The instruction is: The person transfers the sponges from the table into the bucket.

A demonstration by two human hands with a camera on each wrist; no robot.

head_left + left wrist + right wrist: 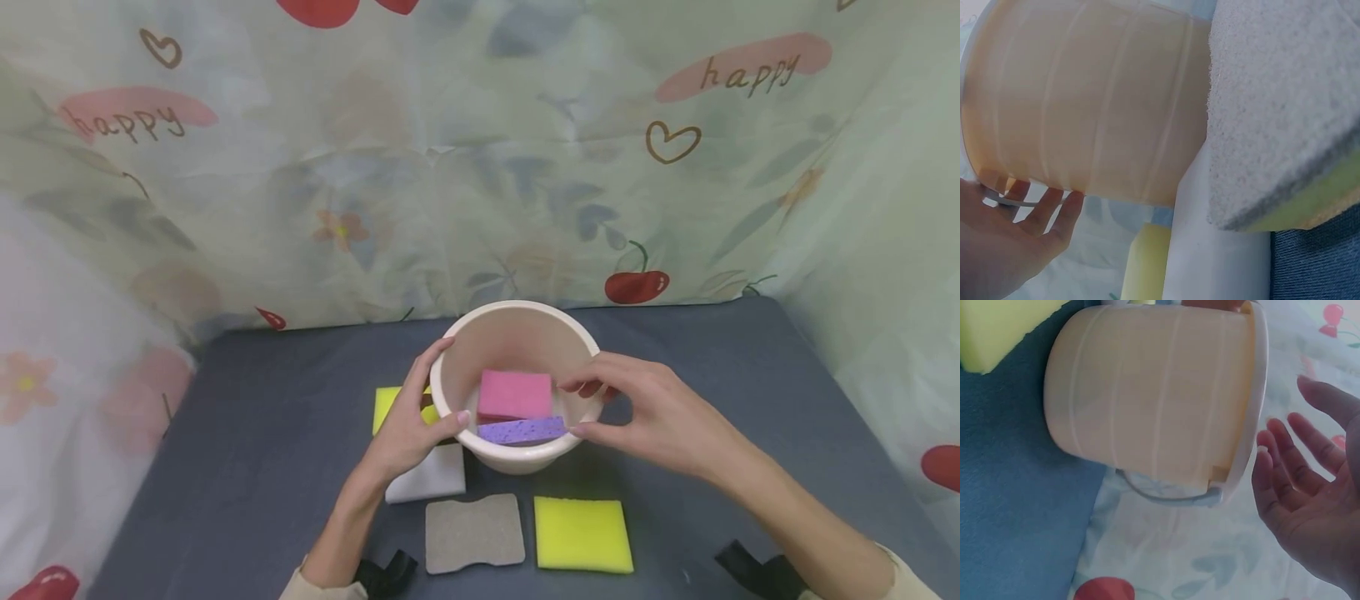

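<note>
A cream bucket [517,457] stands on the dark table, with a pink sponge [515,394] and a speckled purple sponge [522,430] inside it. My left hand [415,423] holds the bucket's left side, thumb over the rim and fingers along the outer wall, as the left wrist view also shows. Over the right rim is my right hand [651,408], fingers loosely bent with a gap to the thumb. In the right wrist view that hand [1310,494] holds nothing and is beside the bucket's mouth. The bucket's grey handle [1172,499] hangs down its side.
In front of the bucket lie a grey wavy-edged sponge [475,533] and a yellow sponge [583,535]. A white sponge [427,477] and another yellow sponge [386,406] lie to the left, partly hidden by the left hand. A printed curtain [450,208] hangs behind the table.
</note>
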